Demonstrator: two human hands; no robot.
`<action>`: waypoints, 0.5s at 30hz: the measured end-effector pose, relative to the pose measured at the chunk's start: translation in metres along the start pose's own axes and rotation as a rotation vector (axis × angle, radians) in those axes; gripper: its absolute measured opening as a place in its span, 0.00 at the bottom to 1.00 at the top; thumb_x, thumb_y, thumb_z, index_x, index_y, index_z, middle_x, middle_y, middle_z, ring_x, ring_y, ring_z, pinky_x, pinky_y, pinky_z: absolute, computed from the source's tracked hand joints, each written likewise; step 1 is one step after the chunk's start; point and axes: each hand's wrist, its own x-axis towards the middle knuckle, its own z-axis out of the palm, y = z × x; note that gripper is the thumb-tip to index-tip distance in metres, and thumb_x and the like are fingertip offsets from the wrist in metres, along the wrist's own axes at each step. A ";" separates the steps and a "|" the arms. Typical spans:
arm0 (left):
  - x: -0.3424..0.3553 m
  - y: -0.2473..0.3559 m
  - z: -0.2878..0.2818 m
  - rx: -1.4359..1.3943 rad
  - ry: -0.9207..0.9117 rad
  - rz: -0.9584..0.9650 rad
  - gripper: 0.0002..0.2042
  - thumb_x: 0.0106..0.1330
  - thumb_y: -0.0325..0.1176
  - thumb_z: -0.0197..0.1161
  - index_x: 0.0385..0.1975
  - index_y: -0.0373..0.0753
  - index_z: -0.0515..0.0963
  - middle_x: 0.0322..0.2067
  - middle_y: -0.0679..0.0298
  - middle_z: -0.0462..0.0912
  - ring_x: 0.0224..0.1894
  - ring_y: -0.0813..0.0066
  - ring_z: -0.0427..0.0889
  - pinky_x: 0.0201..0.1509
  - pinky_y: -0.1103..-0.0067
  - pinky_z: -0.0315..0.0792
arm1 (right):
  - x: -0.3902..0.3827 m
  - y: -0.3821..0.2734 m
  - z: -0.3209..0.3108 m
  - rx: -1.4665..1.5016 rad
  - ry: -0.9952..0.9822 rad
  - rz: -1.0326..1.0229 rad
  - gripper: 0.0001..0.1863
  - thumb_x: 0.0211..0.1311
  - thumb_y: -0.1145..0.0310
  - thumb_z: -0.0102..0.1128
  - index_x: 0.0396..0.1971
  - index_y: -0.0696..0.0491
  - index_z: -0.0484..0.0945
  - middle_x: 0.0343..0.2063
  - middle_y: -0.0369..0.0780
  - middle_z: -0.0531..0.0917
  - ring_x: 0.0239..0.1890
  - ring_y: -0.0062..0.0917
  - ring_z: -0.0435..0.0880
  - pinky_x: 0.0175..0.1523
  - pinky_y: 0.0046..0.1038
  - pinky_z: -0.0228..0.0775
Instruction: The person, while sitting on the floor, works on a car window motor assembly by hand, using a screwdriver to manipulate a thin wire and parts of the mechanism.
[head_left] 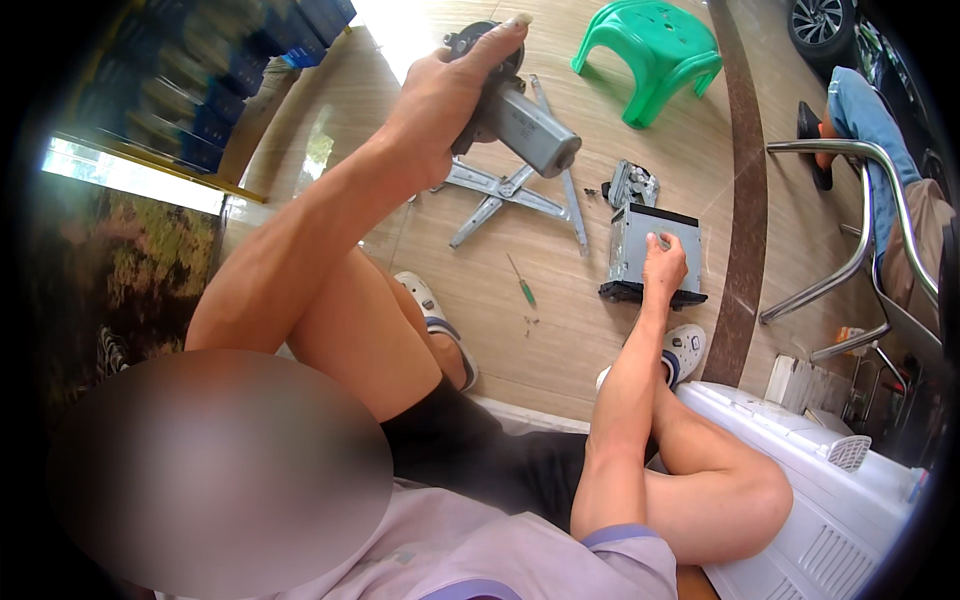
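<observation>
My left hand (420,110) grips a grey motor (528,130) with a black mounting part, held up above the floor. Beneath it lies a silver crossed-arm metal frame (500,188). My right hand (664,262) has its fingers curled at the top of a grey metal box with black edges (628,250); I cannot make out whether something small is between them. Behind the box sits a small silver mechanism (632,183). A thin screwdriver with a green handle (526,291) and several small screws (530,325) lie between my feet.
A green plastic stool (650,45) stands at the back. Right are chrome-framed chairs (815,148), another person's jeans-clad leg (860,115), a car wheel (820,25) and a white plastic appliance (810,490). A shelf of blue bins (215,85) stands at upper left.
</observation>
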 end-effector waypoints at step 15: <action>-0.006 0.022 0.006 -0.311 0.082 -0.137 0.23 0.64 0.56 0.65 0.37 0.39 0.74 0.30 0.62 0.80 0.27 0.73 0.83 0.26 0.72 0.83 | -0.010 -0.011 -0.001 -0.184 -0.031 0.050 0.13 0.58 0.63 0.64 0.35 0.57 0.84 0.38 0.51 0.86 0.45 0.49 0.84 0.52 0.45 0.75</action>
